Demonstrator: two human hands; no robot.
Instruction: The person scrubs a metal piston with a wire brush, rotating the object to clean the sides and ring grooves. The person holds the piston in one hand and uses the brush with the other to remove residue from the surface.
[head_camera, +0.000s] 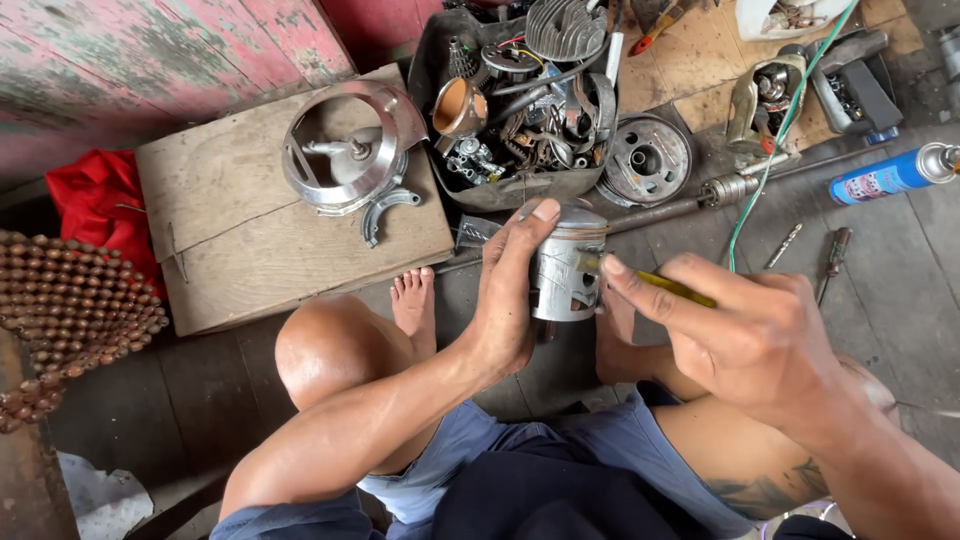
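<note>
left hand (510, 290) gripping metal piston (565, 265), right hand (740, 325) pinching yellow tool (672, 288)

One head-worn camera looks steeply down, close over the person's knees. Its view faces the floor (900, 270). A wooden board (250, 215) lies beyond the knees.

I am seeing a wooden board (250, 215) lying on the floor, carrying a round metal housing (345, 150) and a curved metal shoe (385, 212) just beside it. A dark tub (440, 60) is sitting behind it, brimming with engine parts. A blue spray can (890, 175) is lying far right, a red cloth (95, 205) is bunching up left, above a beaded mat (65, 310).
</note>
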